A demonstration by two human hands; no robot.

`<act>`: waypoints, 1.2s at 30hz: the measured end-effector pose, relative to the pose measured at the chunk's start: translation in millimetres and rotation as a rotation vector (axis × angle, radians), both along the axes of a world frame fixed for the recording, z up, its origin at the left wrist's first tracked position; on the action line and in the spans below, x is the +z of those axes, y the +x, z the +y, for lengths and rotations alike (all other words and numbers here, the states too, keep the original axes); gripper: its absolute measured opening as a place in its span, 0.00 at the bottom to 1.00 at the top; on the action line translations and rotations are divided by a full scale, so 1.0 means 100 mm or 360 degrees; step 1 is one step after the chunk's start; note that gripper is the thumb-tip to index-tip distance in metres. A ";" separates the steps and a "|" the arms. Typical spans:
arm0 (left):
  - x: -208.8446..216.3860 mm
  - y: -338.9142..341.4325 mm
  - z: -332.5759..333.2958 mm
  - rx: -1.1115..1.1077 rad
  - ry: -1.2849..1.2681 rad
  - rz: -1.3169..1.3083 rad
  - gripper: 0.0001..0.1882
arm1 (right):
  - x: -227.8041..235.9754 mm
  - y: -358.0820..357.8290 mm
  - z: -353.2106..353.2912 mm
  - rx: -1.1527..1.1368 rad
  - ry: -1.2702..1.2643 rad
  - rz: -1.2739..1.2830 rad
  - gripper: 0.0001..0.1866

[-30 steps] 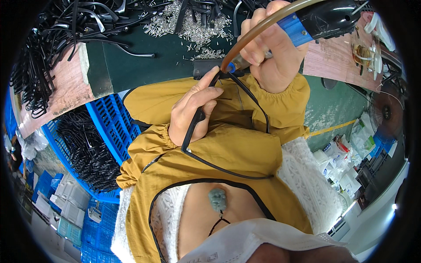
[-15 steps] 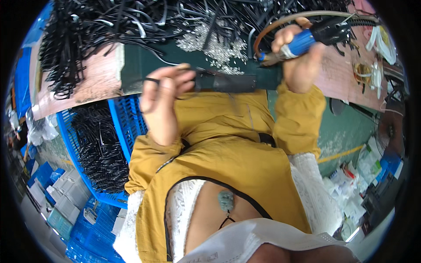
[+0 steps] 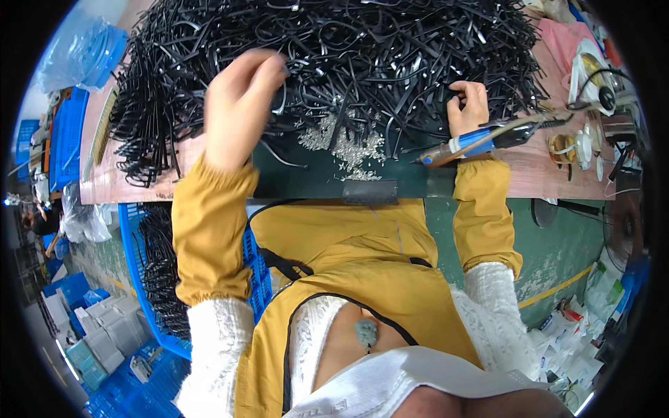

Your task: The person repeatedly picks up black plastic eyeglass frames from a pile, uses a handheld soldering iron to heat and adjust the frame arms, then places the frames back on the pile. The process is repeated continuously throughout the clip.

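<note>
The black strips [image 3: 390, 42] are slim and glossy, many bent or hooked, with bright silvery glints; they lie in a thick tangle across the back of the worktop [image 3: 516, 177], spilling forward at the left. The left hand [image 3: 240, 104] is over the heap's left part, its fingers blurred and bunched; I cannot tell whether they grip anything. The right hand [image 3: 468, 108] is at the right front of the heap, fingers curled in narrowly — whether on a strip, I cannot tell. A blue-and-black tool [image 3: 474, 143] crosses its wrist.

Bare room runs along the near edge, on a dark green mat [image 3: 279, 182], between a black block [image 3: 369, 191] at the rim and the hands. Small silver pins [image 3: 352, 143] are scattered mid-mat.

Around the mat the surface is pinkish and wood-grained. Below left stands a blue basket [image 3: 130, 240]; the floor [image 3: 502, 237] is worn green.
</note>
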State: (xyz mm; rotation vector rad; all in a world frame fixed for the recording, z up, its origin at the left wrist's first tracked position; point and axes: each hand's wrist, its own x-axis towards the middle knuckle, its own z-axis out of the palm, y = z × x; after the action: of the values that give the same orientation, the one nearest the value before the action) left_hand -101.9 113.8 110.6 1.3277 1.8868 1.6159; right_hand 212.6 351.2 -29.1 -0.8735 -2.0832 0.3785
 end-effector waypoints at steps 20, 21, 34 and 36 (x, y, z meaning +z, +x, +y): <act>0.14 -0.22 1.49 0.0055 -0.0203 0.0153 0.13 | 0.24 0.16 -0.11 0.0045 -0.0534 0.0977 0.09; 0.11 -0.15 1.27 -0.0040 -0.0083 -0.0108 0.14 | 0.22 0.16 -0.08 -0.0103 -0.0617 0.0820 0.11; -0.57 0.94 -0.69 -0.0651 -0.0052 -0.1446 0.30 | 0.56 0.17 -0.41 -0.0392 -0.0265 -0.0383 0.24; -0.64 0.93 -0.84 -0.0559 -0.0013 -0.1659 0.26 | 0.58 0.17 -0.52 -0.0439 -0.0285 -0.0685 0.28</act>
State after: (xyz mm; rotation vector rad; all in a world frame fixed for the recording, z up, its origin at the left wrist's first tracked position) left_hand -9.1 30.2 46.6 0.5316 0.9612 1.6101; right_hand 229.3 298.8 29.0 -1.4340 -2.2925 0.2453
